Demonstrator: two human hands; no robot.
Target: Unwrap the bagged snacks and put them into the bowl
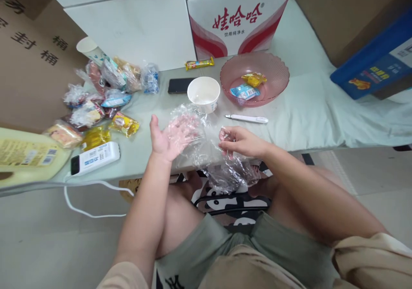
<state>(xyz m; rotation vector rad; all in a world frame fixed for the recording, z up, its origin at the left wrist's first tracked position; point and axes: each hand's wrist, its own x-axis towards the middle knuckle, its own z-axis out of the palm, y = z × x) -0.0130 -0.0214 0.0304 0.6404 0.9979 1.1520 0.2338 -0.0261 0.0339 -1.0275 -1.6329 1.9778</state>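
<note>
Head view, one moment, itemised.

Left hand [172, 136]: fingers spread, palm up, pushed inside a clear plastic bag [206, 151]; nothing gripped.

Right hand [240, 142]: fingers pinched on the bag's edge, holding it.

Bag: crumpled, transparent, at the near edge of the surface [299, 117], between the two hands and hanging over the person's lap.

White cup [204, 93]: upright, just behind the bag, with only a pale residue inside.

Pink bowl [275, 72]: right of the cup, holding a blue packet [244, 91] and a yellow packet [254, 79].

White pen-like tool [246, 118]: lay flat in front of the bowl, near the right hand.

Phone [180, 85]: dark, face up, left of the cup.

Snack bar [199, 63]: lay behind the phone, against a red-and-white carton [234, 22].

Heap of wrapped snacks [103, 95]: at the left of the surface, well apart from the hands, with a paper cup [90, 49] behind it.

Power strip [95, 157]: at the near left edge, its cable [83, 199] trailing off the surface.
</note>
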